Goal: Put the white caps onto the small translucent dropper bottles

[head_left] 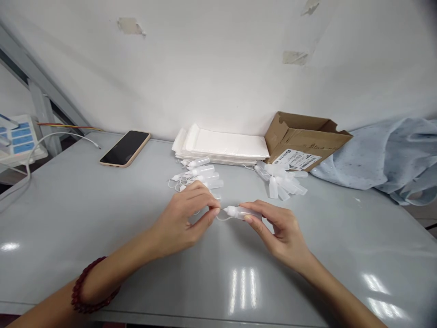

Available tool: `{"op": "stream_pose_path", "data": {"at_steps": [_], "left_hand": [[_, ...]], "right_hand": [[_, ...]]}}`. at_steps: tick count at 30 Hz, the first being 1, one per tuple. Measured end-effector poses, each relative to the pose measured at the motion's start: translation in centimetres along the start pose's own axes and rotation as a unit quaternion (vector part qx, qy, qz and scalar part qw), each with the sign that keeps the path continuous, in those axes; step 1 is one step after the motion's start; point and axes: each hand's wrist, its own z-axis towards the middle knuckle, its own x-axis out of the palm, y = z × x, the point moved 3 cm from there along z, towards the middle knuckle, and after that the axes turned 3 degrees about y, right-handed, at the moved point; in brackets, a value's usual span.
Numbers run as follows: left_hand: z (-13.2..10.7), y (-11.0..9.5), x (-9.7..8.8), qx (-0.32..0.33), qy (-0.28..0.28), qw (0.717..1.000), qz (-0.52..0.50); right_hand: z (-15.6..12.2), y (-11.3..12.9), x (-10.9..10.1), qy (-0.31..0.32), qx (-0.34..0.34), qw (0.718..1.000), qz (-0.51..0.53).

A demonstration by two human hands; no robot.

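Observation:
Over the middle of the grey table point(85, 218), my right hand point(282, 230) grips a small translucent dropper bottle point(239, 212) held sideways, its white tip pointing left. My left hand point(186, 216) pinches at that tip, on a small cap or its thin tether loop; which one I cannot make out. Behind my left hand lies a cluster of capped bottles point(201, 175) with tethered caps. A second pile of bottles point(282, 180) lies behind my right hand.
A stack of white pouches point(225, 146) and an open cardboard box point(302, 136) stand against the wall. A phone point(125, 148) lies at the back left, with a cable and a white device point(18, 139) beyond. Blue cloth point(385, 155) covers the right side.

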Motion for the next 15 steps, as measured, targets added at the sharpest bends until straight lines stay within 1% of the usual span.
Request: {"op": "stream_pose_path", "data": {"at_steps": [8, 15], "left_hand": [[-0.02, -0.03, 0.32, -0.004, 0.016, 1.000, -0.009], [-0.24, 0.08, 0.76, -0.005, 0.024, 1.000, -0.020]], "right_hand": [[-0.17, 0.00, 0.19, 0.006, 0.011, 1.000, 0.012], [-0.01, -0.20, 0.34, 0.026, 0.054, 0.998, 0.031]]}}
